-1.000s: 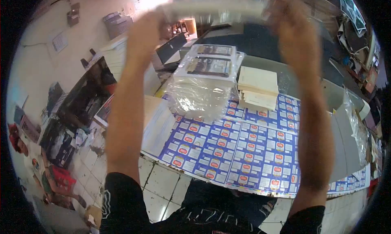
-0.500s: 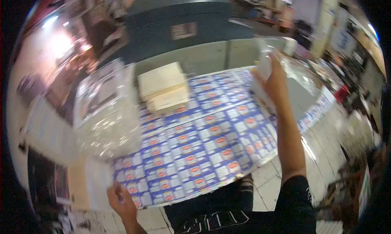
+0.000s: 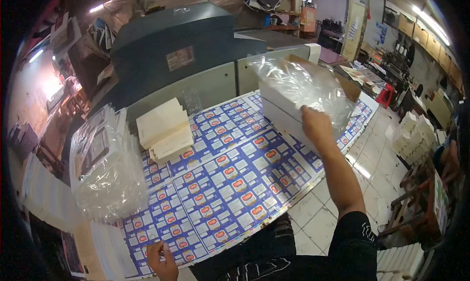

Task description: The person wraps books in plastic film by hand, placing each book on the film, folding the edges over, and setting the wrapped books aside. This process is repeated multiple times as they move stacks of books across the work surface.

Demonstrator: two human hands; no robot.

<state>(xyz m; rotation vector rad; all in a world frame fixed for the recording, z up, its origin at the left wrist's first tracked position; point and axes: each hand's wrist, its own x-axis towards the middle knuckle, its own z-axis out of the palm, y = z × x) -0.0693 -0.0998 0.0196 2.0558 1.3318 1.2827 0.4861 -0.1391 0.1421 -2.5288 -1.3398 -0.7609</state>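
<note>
My right hand (image 3: 318, 127) is closed at the near side of a white box (image 3: 281, 109), with clear plastic (image 3: 306, 82) bulging over its top. Its fingers seem to hold the edge of the plastic or box; which one is unclear. Down at the front left, my left hand (image 3: 161, 259) is by the near edge of the blue printed sheets (image 3: 215, 183), fingers curled; whether anything is in them cannot be made out. A stack of cream cards (image 3: 164, 127) lies on the sheets. Left of it stands a plastic-wrapped pack (image 3: 107, 168).
Behind the table is a large dark machine (image 3: 171, 51). Stacks of paper (image 3: 46, 188) line the left side. Bundles of white paper (image 3: 413, 136) and a red stool (image 3: 387, 95) stand on the right. At the far right edge a person's hand (image 3: 448, 161) shows.
The view has swung to the right. My right hand has gone from upright beside the box to its near side, lower down. The plastic now spreads over the box top.
</note>
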